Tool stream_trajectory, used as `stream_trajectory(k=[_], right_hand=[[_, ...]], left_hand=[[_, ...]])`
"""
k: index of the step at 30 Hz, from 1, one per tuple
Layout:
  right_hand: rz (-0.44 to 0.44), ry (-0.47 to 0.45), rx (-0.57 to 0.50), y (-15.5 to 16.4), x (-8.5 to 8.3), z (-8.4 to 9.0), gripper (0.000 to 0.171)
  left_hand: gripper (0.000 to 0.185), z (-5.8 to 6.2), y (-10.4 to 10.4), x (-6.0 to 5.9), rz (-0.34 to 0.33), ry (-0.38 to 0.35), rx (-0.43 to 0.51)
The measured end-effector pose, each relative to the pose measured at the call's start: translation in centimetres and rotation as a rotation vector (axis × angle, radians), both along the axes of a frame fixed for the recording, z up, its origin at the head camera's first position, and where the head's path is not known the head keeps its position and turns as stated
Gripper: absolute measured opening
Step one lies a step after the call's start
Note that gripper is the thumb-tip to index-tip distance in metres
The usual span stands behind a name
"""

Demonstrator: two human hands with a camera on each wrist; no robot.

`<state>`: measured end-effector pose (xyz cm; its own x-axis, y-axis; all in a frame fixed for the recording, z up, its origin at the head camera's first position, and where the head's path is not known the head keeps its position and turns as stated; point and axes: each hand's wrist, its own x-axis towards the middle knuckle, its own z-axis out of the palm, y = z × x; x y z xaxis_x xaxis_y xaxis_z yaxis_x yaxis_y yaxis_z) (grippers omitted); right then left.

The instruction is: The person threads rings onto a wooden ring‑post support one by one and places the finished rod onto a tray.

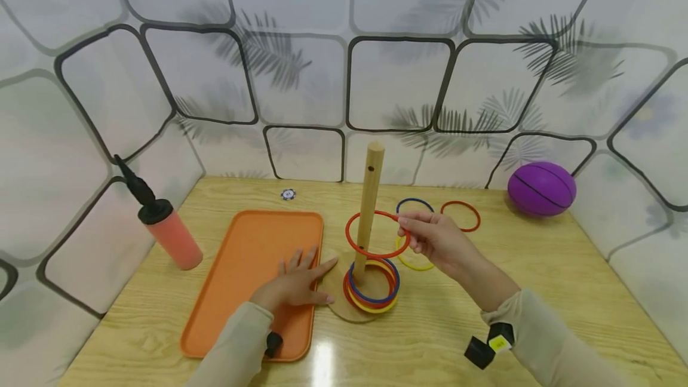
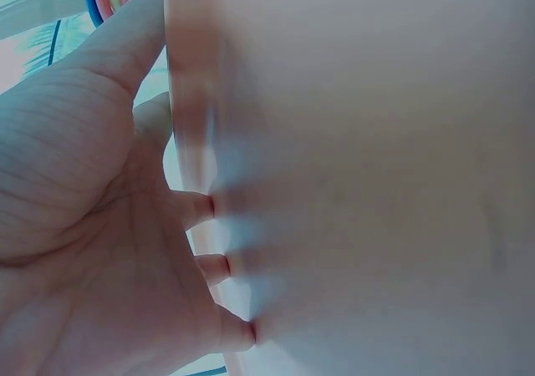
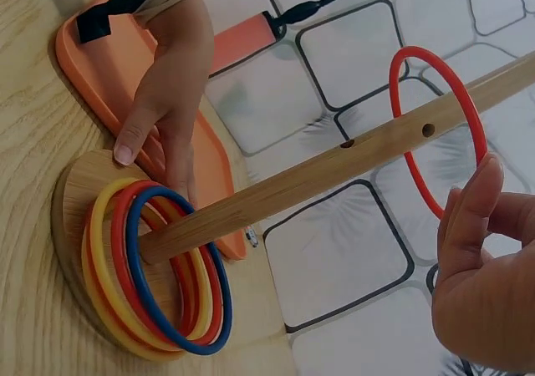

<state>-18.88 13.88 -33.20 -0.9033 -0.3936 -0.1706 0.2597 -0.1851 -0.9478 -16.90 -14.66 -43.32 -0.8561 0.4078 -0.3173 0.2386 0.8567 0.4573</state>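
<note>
My right hand (image 1: 438, 237) pinches a red ring (image 1: 376, 256) at its right edge, between thumb and fingers. That ring encircles an upright wooden post (image 3: 309, 174), well above the base. Around the post's foot lies a loose stack of red, yellow and blue rings, with a blue ring (image 3: 140, 282) on top. The round wooden base (image 1: 344, 313) sits beside the orange tray (image 1: 252, 255). With fingers spread, my left hand (image 1: 292, 286) rests over the tray's right edge, its thumb and forefinger reaching the base.
Loose rings lie right of the post: a blue one (image 1: 414, 199), a red one (image 1: 469, 229) and a yellow one (image 1: 416, 268). A purple ball (image 1: 541, 189) is at back right. A pink and black hand pump (image 1: 174, 237) stands left; a small chip (image 1: 288, 194) lies behind the tray.
</note>
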Motion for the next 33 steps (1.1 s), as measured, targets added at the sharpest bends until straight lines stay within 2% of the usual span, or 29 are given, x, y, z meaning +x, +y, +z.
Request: stream_trajectory(k=[12,18,29,33], right_hand=[[0.004,-0.066,0.017,0.1,0.2,-4.2,0.011],[0.02,-0.075,0.004,0.2,0.4,-6.2,0.012],[-0.017,-0.131,0.041,0.4,0.7,-8.1,0.009],[-0.036,-0.136,0.068,0.6,1.0,-8.8,0.014]], left_hand=[[0.076,-0.2,0.1,-0.3,0.001,-0.01,-0.02],[0.076,0.1,0.1,-0.2,0.003,-0.014,-0.016],[0.076,0.2,0.1,0.0,0.004,-0.003,-0.005],[0.076,0.2,0.1,0.1,0.001,-0.005,-0.007]])
